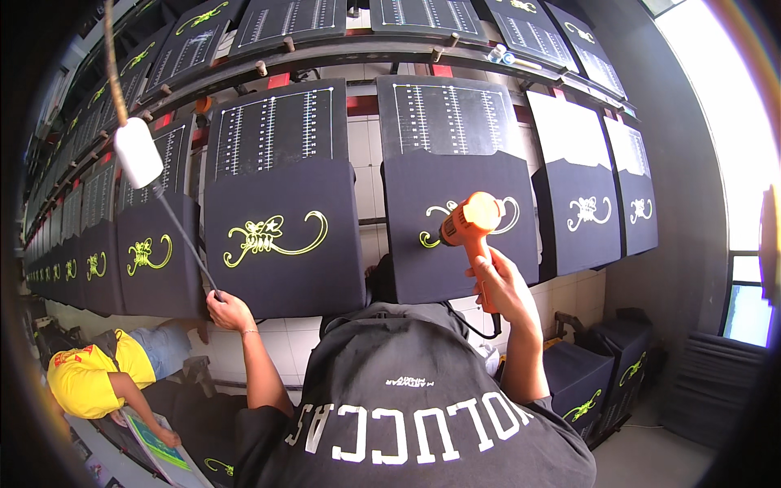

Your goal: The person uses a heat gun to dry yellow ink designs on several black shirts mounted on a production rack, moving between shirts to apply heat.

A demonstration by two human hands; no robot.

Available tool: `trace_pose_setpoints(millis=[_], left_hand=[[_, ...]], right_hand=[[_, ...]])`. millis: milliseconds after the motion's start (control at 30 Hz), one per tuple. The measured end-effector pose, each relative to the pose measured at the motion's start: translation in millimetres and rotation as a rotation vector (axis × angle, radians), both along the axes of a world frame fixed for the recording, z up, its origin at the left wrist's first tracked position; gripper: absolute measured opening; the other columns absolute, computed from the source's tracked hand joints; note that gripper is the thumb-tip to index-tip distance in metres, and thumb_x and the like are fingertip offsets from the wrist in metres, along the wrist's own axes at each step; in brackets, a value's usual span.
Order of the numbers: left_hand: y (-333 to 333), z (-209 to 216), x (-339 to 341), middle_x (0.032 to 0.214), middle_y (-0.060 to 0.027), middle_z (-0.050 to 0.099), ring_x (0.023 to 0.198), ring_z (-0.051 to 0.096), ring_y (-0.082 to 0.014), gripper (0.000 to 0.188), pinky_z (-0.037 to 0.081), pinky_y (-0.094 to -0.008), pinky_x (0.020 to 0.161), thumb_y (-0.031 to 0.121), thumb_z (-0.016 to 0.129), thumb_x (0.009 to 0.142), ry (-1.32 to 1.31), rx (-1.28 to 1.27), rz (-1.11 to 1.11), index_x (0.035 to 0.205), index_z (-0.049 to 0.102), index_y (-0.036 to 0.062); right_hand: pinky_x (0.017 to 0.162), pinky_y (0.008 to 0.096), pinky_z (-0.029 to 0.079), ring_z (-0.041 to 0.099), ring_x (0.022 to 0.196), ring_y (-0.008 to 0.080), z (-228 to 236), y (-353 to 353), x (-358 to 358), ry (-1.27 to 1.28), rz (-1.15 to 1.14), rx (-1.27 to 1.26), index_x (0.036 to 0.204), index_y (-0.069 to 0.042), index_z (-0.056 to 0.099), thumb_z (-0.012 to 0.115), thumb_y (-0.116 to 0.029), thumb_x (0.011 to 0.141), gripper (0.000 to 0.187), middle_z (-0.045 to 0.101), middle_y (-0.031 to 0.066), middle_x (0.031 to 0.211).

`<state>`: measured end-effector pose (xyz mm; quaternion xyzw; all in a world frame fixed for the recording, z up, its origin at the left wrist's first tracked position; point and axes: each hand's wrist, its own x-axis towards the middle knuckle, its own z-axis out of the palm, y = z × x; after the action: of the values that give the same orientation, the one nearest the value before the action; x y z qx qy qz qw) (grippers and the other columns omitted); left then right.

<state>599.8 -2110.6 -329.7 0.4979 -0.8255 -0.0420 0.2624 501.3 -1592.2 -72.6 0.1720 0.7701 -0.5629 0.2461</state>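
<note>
My right hand [506, 289] is wrapped round the handle of an orange heat gun [480, 213], whose dark nozzle points left. The gun is above a black shirt [460, 272] stretched over a printing board, partly hiding its yellow-green and pale scroll-shaped print. My left hand [231, 311] is closed on a black power cord [185, 236]. That cord runs up to a white plug connector [138, 153] hanging from a brown cable [116, 69]. Beside the left hand, another black shirt [281, 293] with a yellow-green scroll print lies flat on its board.
Rows of black printing boards [277, 122] with white ruled scales stretch left and along the back, many dressed with printed shirts. A person in a yellow top [102, 374] bends over a framed screen [159, 447] at lower left. Covered boards [578, 382] stand at lower right, near a wall [691, 203].
</note>
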Motion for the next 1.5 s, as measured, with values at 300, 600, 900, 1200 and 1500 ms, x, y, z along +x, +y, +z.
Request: trace_pose_setpoints(millis=[300,600,900,1200,1500], left_hand=[[0.1,3.1,0.4,0.106,-0.0137,0.070,0.096,0.064,-0.0370,0.025,0.047,-0.0498,0.083,0.026,0.059,0.093,-0.027,0.008,0.029,0.108,0.066,0.0068],[0.3,-1.2,1.6,0.110,-0.0115,0.069,0.102,0.062,-0.0356,0.026,0.045,-0.0494,0.086,0.027,0.059,0.093,-0.015,0.030,0.035,0.110,0.066,0.0085],[-12.2,2.1,15.6,0.124,-0.0186,0.065,0.112,0.060,-0.0399,0.032,0.045,-0.0486,0.095,0.024,0.047,0.103,-0.042,0.235,-0.050,0.125,0.059,0.0041],[-67.9,40.1,57.4,0.131,-0.0242,0.057,0.121,0.054,-0.0400,0.035,0.040,-0.0460,0.105,0.016,0.045,0.103,0.019,0.109,-0.200,0.129,0.053,-0.0059],[-226.5,42.9,87.1,0.134,-0.0272,0.055,0.125,0.052,-0.0423,0.039,0.039,-0.0467,0.108,0.019,0.040,0.105,0.057,0.025,-0.092,0.130,0.053,-0.0087]], right_hand=[[0.058,0.0261,0.053,0.058,0.068,0.0084,6.1,-6.2,8.9,-0.051,0.046,-0.036,0.127,-0.001,0.054,0.051,-0.029,0.103,0.037,0.061,0.0064,0.094],[0.060,0.0261,0.053,0.058,0.070,0.0089,1.9,-11.1,3.4,-0.031,0.126,-0.029,0.129,-0.002,0.053,0.051,-0.032,0.103,0.040,0.063,0.0067,0.094],[0.059,0.0251,0.051,0.056,0.069,0.0082,-6.1,-8.1,-15.9,-0.010,0.169,-0.065,0.132,-0.004,0.054,0.052,-0.035,0.103,0.042,0.063,0.0046,0.094],[0.057,0.0257,0.052,0.059,0.068,0.0099,-8.1,-8.2,-8.9,-0.009,0.057,-0.086,0.134,-0.003,0.053,0.052,-0.033,0.103,0.043,0.064,0.0076,0.095],[0.056,0.0255,0.050,0.057,0.067,0.0094,-11.5,-85.9,9.2,-0.029,-0.102,-0.101,0.134,-0.005,0.053,0.054,-0.037,0.102,0.045,0.064,0.0059,0.095]])
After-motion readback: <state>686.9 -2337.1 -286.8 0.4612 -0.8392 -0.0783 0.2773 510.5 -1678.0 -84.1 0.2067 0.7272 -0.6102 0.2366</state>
